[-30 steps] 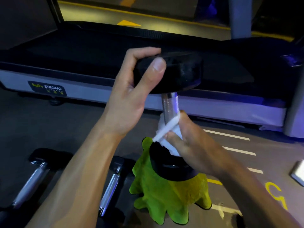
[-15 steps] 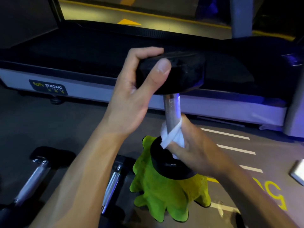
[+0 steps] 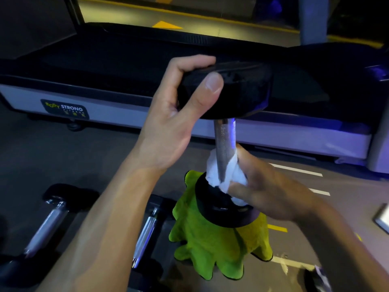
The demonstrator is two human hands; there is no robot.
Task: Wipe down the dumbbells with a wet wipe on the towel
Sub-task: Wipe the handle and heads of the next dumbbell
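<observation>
Head view: dumbbell [image 3: 224,142] stands upright on green towel [image 3: 212,245]; left hand [image 3: 174,121] clamps its top head, right hand [image 3: 267,192] clasps wet wipe [image 3: 233,175] around lower handle. Two floor dumbbells [image 3: 145,234] apparently remain

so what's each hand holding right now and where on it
The left hand grips the upright dumbbell by its top head. The right hand holds the wet wipe wrapped around the low end of the handle.
</observation>
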